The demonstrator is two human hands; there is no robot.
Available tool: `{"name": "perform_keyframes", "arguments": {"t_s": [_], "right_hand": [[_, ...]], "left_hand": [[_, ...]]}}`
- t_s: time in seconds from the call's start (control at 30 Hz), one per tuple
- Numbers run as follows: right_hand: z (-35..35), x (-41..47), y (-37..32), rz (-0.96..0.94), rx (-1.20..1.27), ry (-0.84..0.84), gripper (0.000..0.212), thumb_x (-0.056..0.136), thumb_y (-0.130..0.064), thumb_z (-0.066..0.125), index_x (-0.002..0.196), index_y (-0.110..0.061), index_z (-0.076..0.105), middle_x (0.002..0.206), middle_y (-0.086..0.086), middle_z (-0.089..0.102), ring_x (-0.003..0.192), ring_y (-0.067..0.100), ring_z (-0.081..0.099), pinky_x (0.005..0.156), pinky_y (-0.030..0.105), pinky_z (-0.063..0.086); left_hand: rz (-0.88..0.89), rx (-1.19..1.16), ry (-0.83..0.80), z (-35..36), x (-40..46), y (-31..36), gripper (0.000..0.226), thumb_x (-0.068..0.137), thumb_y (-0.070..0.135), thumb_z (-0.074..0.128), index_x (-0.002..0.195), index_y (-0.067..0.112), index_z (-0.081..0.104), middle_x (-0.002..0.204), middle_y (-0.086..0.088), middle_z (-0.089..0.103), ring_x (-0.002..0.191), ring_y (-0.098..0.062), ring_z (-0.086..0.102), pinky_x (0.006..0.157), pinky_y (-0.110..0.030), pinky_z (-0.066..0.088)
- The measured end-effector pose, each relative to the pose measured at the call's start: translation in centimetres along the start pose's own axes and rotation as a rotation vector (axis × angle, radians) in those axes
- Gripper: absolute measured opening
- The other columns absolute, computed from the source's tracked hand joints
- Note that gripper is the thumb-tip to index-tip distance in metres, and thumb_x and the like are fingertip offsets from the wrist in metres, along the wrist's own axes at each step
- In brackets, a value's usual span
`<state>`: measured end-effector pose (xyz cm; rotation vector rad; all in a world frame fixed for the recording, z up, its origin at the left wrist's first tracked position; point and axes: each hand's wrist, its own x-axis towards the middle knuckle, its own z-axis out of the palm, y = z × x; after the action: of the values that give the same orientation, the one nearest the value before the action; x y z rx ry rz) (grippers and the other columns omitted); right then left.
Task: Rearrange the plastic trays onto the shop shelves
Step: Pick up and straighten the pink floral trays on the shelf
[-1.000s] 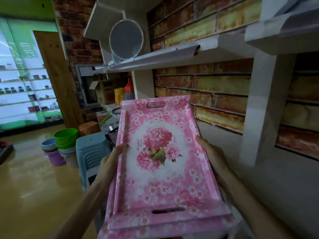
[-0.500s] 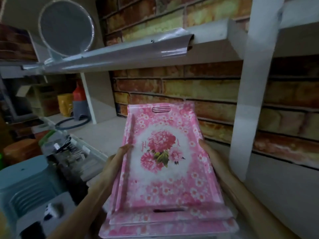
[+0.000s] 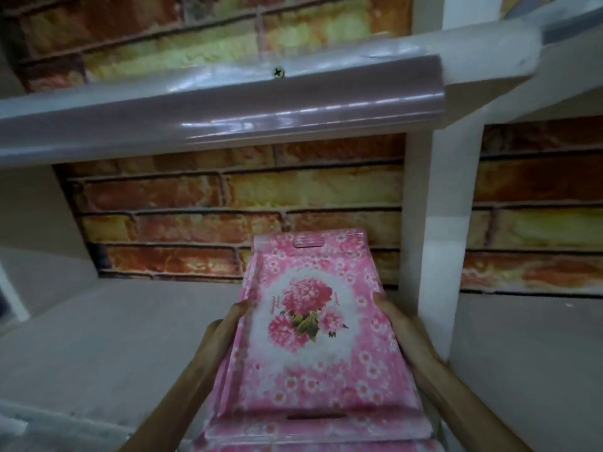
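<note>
Brick-patterned wall [image 3: 313, 203] filled the back of the view, orange and yellow blocks with dark joints, seen both above and below the upper shelf [image 3: 228, 109]. That shelf ran across the top as a pale board with a glossy rounded front edge, tilted down toward the left in the wide-angle view, and a single dark screw [image 3: 278, 73] sat in its top face. A white post [image 3: 440, 223] stood upright on the right, dividing the bay from the next one. Below lay the lower shelf [image 3: 114, 337], a flat grey surface reaching back to the wall. Over its front right part, close beside the post, was a stack of trays [image 3: 310, 353], pink plastic printed with small daisies and a cluster of large pink flowers in a white centre, with a slot handle at the far end and another at the near end. The far end pointed at the wall and rose higher than the near end. Whether the stack touched the shelf could not be told. The left hand [image 3: 225, 331] clamped the left rim, fingers pressed flat along it, and the right hand [image 3: 401, 324] clamped the right rim likewise.
</note>
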<state>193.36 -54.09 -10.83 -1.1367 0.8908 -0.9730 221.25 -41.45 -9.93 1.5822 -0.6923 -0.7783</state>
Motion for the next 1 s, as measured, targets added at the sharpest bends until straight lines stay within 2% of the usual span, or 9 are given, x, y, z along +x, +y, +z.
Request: {"name": "perform_keyframes", "arguments": {"t_s": [0.1,0.23,0.4,0.53,0.6,0.67,0.77,0.87,1.0], "right_hand": [[0.1,0.4,0.8,0.008,0.001,0.08,0.031,0.078,-0.046,0.075,0.097,-0.022,0.071,0.086,0.003,0.079,0.082,0.026,0.075,0.087,0.04,0.057],[0.2,0.8,1.5,0.03,0.003,0.146,0.035,0.076,-0.048,0.076,0.097,-0.022,0.069,0.092,0.007,0.078,0.086,0.03,0.074,0.092,0.044,0.055],[0.9,1.5,1.7,0.017,-0.051,0.212,0.022,0.081,-0.042,0.074,0.083,-0.022,0.066,0.079,0.002,0.074,0.079,0.025,0.071,0.083,0.036,0.054],[1.0,1.9,2.1,-0.019,-0.065,0.224,0.028,0.082,-0.039,0.074,0.098,-0.017,0.07,0.092,0.008,0.075,0.087,0.027,0.071,0.088,0.038,0.054],[1.1,1.8,2.1,-0.027,-0.089,0.231,0.024,0.085,-0.038,0.071,0.093,-0.016,0.068,0.087,0.005,0.073,0.083,0.023,0.069,0.081,0.034,0.053],[1.1,1.9,2.1,-0.004,-0.146,0.228,0.032,0.086,-0.043,0.068,0.094,-0.012,0.068,0.086,0.003,0.073,0.081,0.02,0.069,0.082,0.034,0.054],[0.8,1.8,2.2,0.035,-0.169,0.218,0.044,0.081,-0.05,0.071,0.102,-0.011,0.073,0.091,0.008,0.078,0.085,0.028,0.075,0.091,0.045,0.056],[0.2,1.7,2.1,0.077,-0.284,0.227,0.048,0.078,-0.057,0.071,0.095,-0.012,0.075,0.085,0.006,0.079,0.081,0.027,0.076,0.089,0.045,0.058],[0.2,1.5,1.3,0.094,-0.442,0.253,0.051,0.079,-0.063,0.065,0.085,-0.014,0.078,0.083,0.004,0.078,0.081,0.025,0.074,0.089,0.043,0.058]], "left_hand": [[-0.035,0.005,-0.089,0.6,2.3,-0.4,0.057,0.071,0.064,0.067,0.095,0.014,0.079,0.092,-0.009,0.078,0.088,-0.028,0.074,0.093,-0.047,0.054],[-0.074,-0.001,-0.161,1.3,4.4,-0.8,0.051,0.073,0.057,0.07,0.095,0.012,0.079,0.091,-0.011,0.078,0.087,-0.03,0.074,0.093,-0.048,0.054],[-0.086,-0.028,-0.22,0.8,6.1,-1.3,0.051,0.077,0.053,0.07,0.098,0.007,0.077,0.095,-0.016,0.077,0.089,-0.034,0.074,0.094,-0.049,0.053],[-0.089,-0.052,-0.228,0.6,6.5,-1.5,0.046,0.081,0.043,0.07,0.098,0.0,0.076,0.094,-0.019,0.076,0.088,-0.034,0.074,0.091,-0.046,0.055],[-0.092,-0.052,-0.23,0.7,6.5,-1.3,0.045,0.083,0.04,0.069,0.098,-0.001,0.075,0.092,-0.019,0.076,0.087,-0.033,0.074,0.086,-0.041,0.056],[-0.1,-0.057,-0.239,0.7,6.6,-1.1,0.045,0.084,0.039,0.068,0.098,-0.003,0.075,0.094,-0.02,0.076,0.088,-0.034,0.074,0.085,-0.04,0.056],[-0.107,-0.036,-0.283,0.4,7.0,-1.2,0.047,0.084,0.042,0.068,0.099,-0.002,0.075,0.097,-0.02,0.075,0.091,-0.035,0.073,0.09,-0.044,0.055],[-0.106,0.027,-0.322,0.1,7.6,-1.6,0.051,0.082,0.05,0.067,0.098,0.003,0.077,0.099,-0.018,0.076,0.094,-0.033,0.073,0.097,-0.048,0.052],[-0.084,0.113,-0.341,-0.1,7.8,-1.9,0.063,0.07,0.066,0.067,0.095,0.01,0.079,0.098,-0.012,0.077,0.094,-0.031,0.073,0.097,-0.047,0.052]]}}
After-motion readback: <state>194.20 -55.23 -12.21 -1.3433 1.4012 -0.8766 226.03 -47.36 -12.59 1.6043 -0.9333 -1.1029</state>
